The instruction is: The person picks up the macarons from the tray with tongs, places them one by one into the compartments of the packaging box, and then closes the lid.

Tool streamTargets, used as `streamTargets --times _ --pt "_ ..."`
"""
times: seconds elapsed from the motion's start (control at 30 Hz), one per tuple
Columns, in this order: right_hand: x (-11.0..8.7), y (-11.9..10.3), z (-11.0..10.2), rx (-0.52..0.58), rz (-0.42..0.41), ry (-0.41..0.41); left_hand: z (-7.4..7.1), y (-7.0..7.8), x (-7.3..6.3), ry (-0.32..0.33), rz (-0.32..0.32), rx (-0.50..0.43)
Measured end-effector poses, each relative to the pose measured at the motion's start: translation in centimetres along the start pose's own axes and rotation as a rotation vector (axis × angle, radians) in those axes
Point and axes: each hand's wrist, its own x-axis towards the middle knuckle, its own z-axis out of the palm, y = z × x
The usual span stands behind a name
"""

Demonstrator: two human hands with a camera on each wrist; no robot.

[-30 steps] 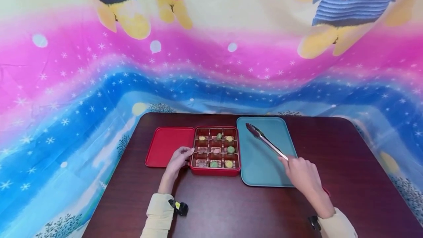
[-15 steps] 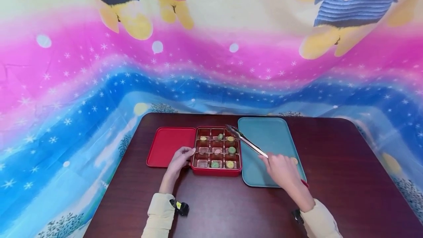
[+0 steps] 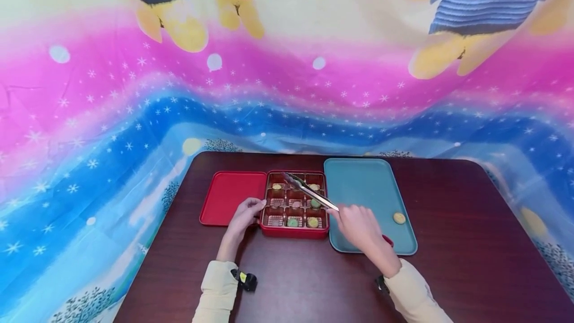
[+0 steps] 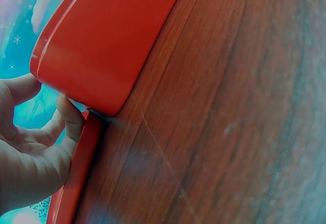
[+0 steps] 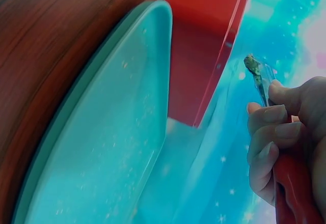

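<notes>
My right hand grips the red handle of metal tongs. Their dark tips reach over the back row of a red divided box. In the right wrist view, fingers curl around the tongs, and the tip looks speckled dark green. Small round cookie-like pieces lie in the compartments, among them a yellow one, a green one and a pink one. The tongs partly cover the back row. At the box's left side, my left hand holds the wall, fingertips at rim and side.
A teal tray lies right of the box, with one yellow round piece near its right edge. Left of the box is a flat red lid. A printed cloth hangs behind the dark wooden table.
My right hand has carried the tongs left, from above the teal tray to over the box. The yellow piece on the tray has come into sight. My left hand stays at the box.
</notes>
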Motion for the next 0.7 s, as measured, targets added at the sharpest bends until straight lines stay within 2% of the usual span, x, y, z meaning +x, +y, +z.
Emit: streamTargets --times 0.37,0.5,0.7 --pt "0.7 -1.8 1.2 -0.034 -0.06 0.014 0.1 0.1 0.1 -0.002 -0.004 0.002" --pt "0.9 -2.3 1.4 -0.014 -0.074 0.022 0.1 0.1 0.0 -0.002 0.003 0.003" --pt "0.9 -2.9 1.8 -0.007 -0.062 -0.026 -0.1 0.0 -0.2 0.006 0.013 0.008"
